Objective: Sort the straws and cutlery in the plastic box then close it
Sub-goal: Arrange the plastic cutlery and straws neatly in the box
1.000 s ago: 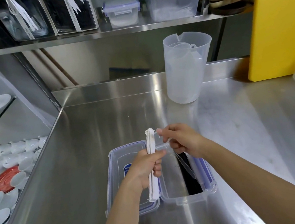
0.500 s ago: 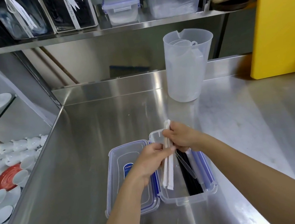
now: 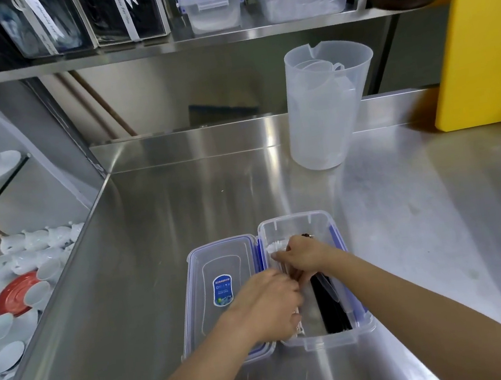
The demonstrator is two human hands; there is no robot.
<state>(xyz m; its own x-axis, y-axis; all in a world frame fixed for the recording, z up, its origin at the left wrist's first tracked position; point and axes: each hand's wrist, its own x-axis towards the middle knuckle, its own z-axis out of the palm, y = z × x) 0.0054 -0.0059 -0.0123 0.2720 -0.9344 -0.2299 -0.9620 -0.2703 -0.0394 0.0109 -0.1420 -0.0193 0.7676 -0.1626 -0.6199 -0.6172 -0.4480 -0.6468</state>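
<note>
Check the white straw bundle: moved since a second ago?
Yes. The white straws have gone down and right, from upright over the seam between lid and plastic box to lying inside the box, under both hands.

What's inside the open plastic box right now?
In the plastic box: black straws along the right side, a clear utensil over them, and white wrapped straws at left under both hands. The left hand and right hand cover most of that bundle.

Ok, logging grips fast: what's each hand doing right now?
Left hand: closed on the white straws.
Right hand: closed on the same straws.
</note>
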